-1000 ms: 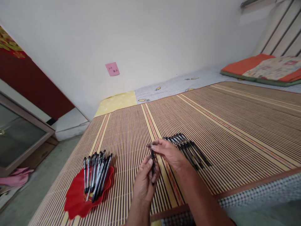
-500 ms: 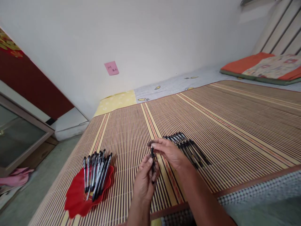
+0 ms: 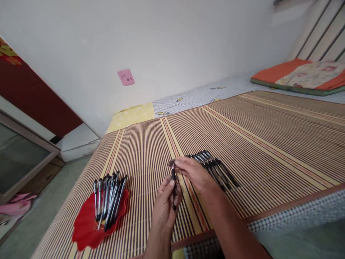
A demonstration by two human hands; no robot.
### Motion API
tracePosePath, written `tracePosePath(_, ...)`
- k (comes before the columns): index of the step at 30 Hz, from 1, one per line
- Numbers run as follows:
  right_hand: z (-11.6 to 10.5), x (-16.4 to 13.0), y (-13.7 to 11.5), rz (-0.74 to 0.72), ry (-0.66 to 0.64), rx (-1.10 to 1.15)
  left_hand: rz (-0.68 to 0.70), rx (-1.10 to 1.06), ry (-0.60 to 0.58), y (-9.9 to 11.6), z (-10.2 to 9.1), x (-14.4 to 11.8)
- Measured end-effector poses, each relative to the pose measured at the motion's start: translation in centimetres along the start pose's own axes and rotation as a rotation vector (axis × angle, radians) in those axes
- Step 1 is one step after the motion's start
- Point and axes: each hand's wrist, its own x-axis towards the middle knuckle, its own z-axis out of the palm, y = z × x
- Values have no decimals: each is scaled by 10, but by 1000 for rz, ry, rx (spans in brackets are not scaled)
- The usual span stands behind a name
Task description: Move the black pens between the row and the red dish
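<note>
Head view, from the left: a glass door (image 3: 21,160) is cut off by the frame edge. On the striped mat (image 3: 142,162), pens (image 3: 118,198) are heaped in a red dish (image 3: 83,226); too much overlap is shown for a count, and no brand can be read. On the wall (image 3: 188,43), a pink note (image 3: 125,77) is marked with handwriting too small to be made out. A pen (image 3: 173,173), tip upward, is clamped by the fingers of the left hand (image 3: 165,201) and partly hidden by them. Whether the right hand's (image 3: 192,172) fingers are closed on the tip or merely around it cannot be told. Behind that hand, a row of pens (image 3: 214,171) is partly covered. An orange cushion (image 3: 299,76) is cut off at right.
</note>
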Motion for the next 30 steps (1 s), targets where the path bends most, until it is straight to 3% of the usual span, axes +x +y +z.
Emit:
tracePosePath(9, 2, -3, -1, 32, 26, -18, 16, 53, -37, -2, -1, 0)
tracePosePath(17, -2, -3, -3, -2, -26, -97, 7, 24, 2, -2, 0, 0)
tracePosePath(25, -3, -1, -1, -16, -1, -94, -111, 50, -173, -1, 0, -1)
tracePosePath(30, -1, -2, -1, 30, 16, -77, -65, 34, -128, -2, 0, -1)
